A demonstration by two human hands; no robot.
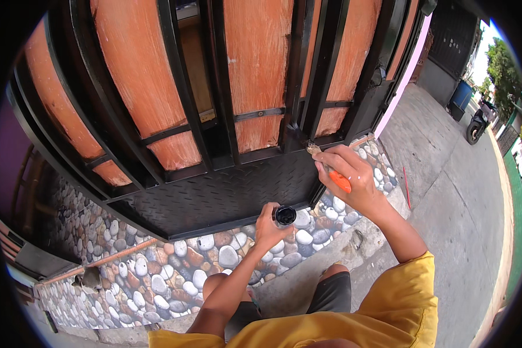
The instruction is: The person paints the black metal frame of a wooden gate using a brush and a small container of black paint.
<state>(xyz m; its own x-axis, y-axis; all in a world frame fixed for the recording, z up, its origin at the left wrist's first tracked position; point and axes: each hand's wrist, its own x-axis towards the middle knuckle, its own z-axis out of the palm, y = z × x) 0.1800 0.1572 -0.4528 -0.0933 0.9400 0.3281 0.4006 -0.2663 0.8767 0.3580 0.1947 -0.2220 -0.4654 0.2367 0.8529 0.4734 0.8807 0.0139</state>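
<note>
My right hand [349, 174] is closed round a paintbrush with an orange handle [339, 181]. The brush's dark bristles [297, 132] are at the black bars of a metal gate [214, 197], low down near its crossbar; whether they touch is hard to make out. Lower and to the left, my left hand [271, 227] grips a small container of black paint [285, 216], held upright with its mouth facing up. It is in front of the gate's lower patterned plate. Orange panels [258, 69] with worn, streaky paint show between the bars.
Beneath the gate runs a strip with a rounded-pebble pattern [226, 255]. A thin red stick [406, 188] lies on the grey concrete [446, 220] at right. Farther off are a parked motorcycle [479, 123] and a blue barrel [461, 94]. A latch [379, 75] juts from the gate's right side.
</note>
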